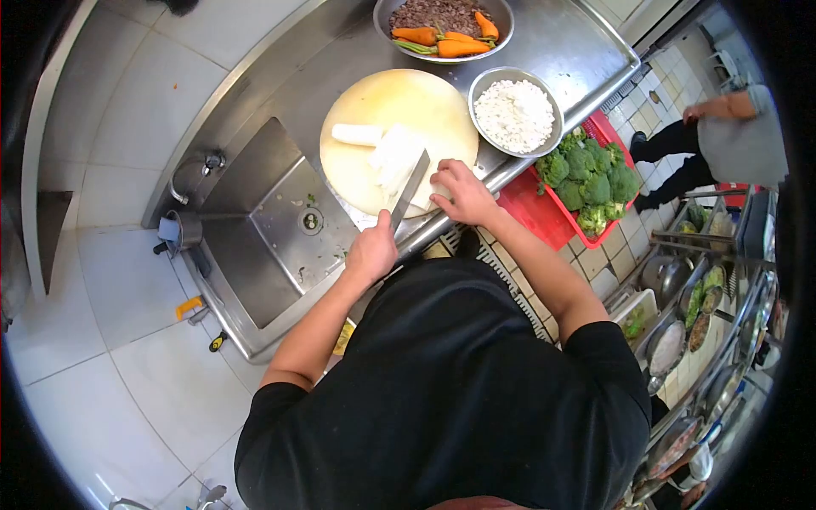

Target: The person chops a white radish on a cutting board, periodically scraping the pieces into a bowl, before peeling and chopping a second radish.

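Note:
My left hand is closed round the handle of a kitchen knife, its blade pointing away over the round cutting board. Across the blade, my right hand has bent fingers on a white food piece at the board's near right edge. Sliced white pieces lie in a heap left of the blade. A smooth white stick-shaped piece rests farther back on the board. I cannot tell exactly what this white food is.
A bowl of white bits stands right of the board; a bowl with carrots is behind. Broccoli fills a red basket. The steel sink lies left. Another person stands at far right near loaded racks.

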Available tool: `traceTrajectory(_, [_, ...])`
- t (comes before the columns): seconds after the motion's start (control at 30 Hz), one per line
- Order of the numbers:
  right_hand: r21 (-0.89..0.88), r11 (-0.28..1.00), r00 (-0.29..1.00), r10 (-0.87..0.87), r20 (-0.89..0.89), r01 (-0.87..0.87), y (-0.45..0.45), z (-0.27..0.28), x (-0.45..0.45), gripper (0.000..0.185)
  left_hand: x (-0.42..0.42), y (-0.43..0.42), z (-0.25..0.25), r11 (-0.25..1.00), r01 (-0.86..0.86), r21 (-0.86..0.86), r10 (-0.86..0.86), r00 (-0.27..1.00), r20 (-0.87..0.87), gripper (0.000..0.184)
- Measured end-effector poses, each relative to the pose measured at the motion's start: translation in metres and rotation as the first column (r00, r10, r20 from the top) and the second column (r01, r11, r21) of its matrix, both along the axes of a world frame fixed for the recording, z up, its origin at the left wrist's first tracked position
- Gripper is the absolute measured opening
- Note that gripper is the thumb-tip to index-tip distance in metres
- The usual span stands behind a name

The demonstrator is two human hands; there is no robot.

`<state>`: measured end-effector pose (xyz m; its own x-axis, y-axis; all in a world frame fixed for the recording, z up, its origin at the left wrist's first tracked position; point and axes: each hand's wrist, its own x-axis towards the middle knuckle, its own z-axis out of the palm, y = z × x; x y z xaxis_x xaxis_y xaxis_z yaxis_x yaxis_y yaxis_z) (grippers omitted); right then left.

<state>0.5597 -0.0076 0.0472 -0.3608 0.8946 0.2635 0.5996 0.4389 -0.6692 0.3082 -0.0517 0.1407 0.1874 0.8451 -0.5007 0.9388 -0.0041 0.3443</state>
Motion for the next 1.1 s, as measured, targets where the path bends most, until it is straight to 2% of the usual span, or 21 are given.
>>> traceTrajectory(0.07, [0.029,0.999,0.999,0.039,0.026,-0.040,0.000,0.001,0.000,0.031,0.002,0.002,0.004,1.000,0.006,0.001,-0.006,1.000,0.007,0.022])
traceTrajectory(0.17, [0.112,0.993,0.998,0.022,0.050,-0.028,0.004,0.007,-0.004,0.025,0.004,0.004,0.005,1.000,0.016,0.016,-0.017,1.000,0.014,0.022])
traceTrajectory(0.27, [0.092,0.992,0.995,0.077,0.066,-0.083,0.007,0.005,-0.005,0.022,0.009,0.006,-0.005,0.999,0.014,0.032,-0.015,1.000,0.026,0.022])
traceTrajectory(0.53, [0.102,0.991,0.995,0.076,0.065,-0.082,0.013,0.002,-0.005,0.018,0.018,0.006,0.009,0.995,0.012,0.098,-0.017,0.999,0.045,0.021])
traceTrajectory(0.63, [0.120,0.990,0.997,0.067,0.043,-0.072,0.013,-0.001,-0.004,0.017,0.020,0.006,0.019,0.999,0.000,0.043,-0.001,1.000,0.025,0.021])
traceTrajectory(0.77, [0.115,0.993,0.999,0.028,0.014,-0.030,0.012,-0.006,-0.003,0.016,0.025,0.003,-0.009,0.999,0.021,0.039,-0.021,1.000,0.005,0.022])
traceTrajectory(0.9, [0.102,0.995,1.000,0.021,0.002,-0.021,0.013,-0.009,-0.002,0.015,0.042,0.024,-0.015,0.997,0.032,0.065,-0.034,0.999,0.032,0.024])
traceTrajectory(1.03, [0.101,0.995,1.000,0.006,-0.011,-0.004,0.011,-0.017,-0.002,0.015,0.046,0.036,0.005,0.996,0.047,0.077,-0.050,0.998,0.032,0.026])
traceTrajectory(1.1, [0.106,0.994,1.000,0.003,0.008,-0.004,0.012,-0.018,-0.002,0.015,0.042,0.023,0.027,0.999,0.034,0.018,-0.034,0.999,0.009,0.027])
